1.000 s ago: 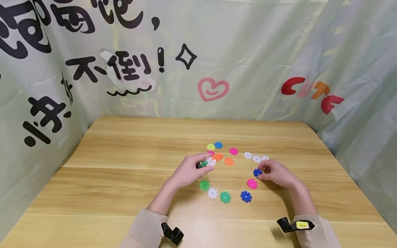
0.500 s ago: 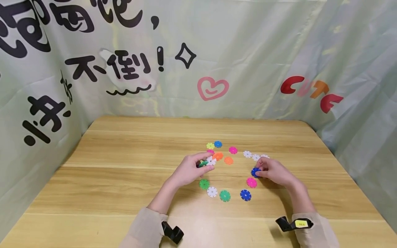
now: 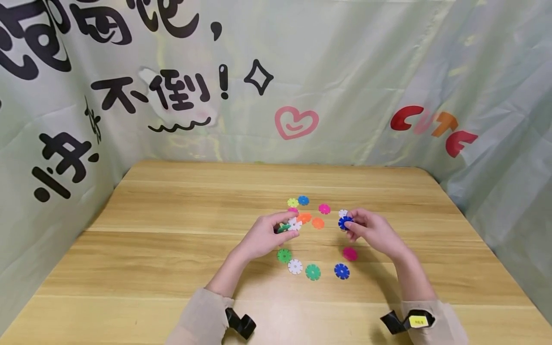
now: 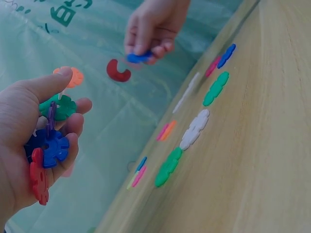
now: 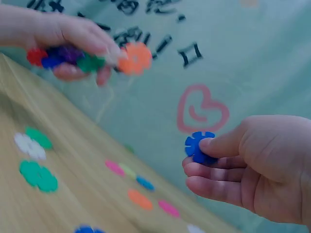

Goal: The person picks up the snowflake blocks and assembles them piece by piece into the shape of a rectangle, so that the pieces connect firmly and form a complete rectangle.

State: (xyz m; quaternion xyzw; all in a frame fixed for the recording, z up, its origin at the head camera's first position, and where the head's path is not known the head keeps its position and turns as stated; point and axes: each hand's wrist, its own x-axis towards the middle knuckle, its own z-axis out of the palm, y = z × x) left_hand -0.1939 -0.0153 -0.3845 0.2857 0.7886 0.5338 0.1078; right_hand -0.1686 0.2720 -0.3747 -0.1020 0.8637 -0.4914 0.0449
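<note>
My left hand holds a chain of linked plastic notched discs above the table. In the left wrist view the chain shows a red disc, a blue one, a purple one seen edge-on, a green disc and an orange disc at its far end. A white disc joins the green and orange ones. Between thumb and fingers, my right hand pinches a single dark blue notched disc, raised above the table and apart from the chain.
Loose discs lie on the wooden table: green, white, dark blue and pink nearer me. Orange, yellow and others lie farther back. A printed curtain hangs behind the table.
My right hand has picked the dark blue disc up off the table and moved it up and leftward, over the white discs. The left hand stays nearly still with the chain.
</note>
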